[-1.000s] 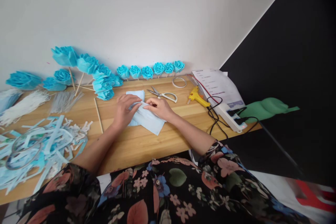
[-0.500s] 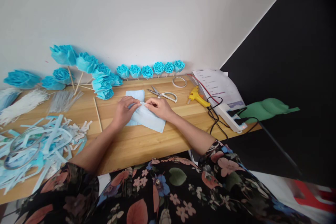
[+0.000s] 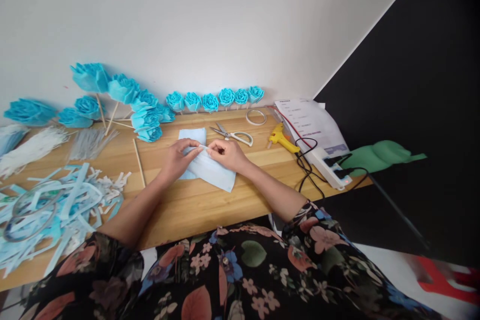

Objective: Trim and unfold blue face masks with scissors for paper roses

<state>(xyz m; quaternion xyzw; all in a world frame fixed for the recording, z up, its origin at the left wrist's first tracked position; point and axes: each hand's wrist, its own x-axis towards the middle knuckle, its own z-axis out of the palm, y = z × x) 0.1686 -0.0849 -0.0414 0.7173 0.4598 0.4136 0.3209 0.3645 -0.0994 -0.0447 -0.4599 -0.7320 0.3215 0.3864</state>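
Observation:
Both hands pinch the top edge of a light blue pleated sheet (image 3: 215, 172), which looks like face-mask fabric. My left hand (image 3: 181, 158) grips its upper left end between thumb and fingers. Close beside it, my right hand (image 3: 227, 153) is closed on the same edge. Another light blue piece (image 3: 192, 134) lies flat on the wooden table beneath and behind the held sheet. Scissors (image 3: 234, 135) with white handles rest partly spread just beyond my right hand. To the left of my left hand lies a thin wooden stick (image 3: 139, 162).
Blue fabric flowers (image 3: 210, 103) line the wall, with larger ones (image 3: 123, 88) on sticks at left. Blue and white scraps (image 3: 71, 210) cover the left side. A roll of tape (image 3: 256, 117), yellow glue gun (image 3: 283, 138), papers (image 3: 311, 122) and a corded power strip (image 3: 330, 167) stand at right.
The held sheet's lower edge has dipped very slightly. Both hands keep their pinch in nearly the same place.

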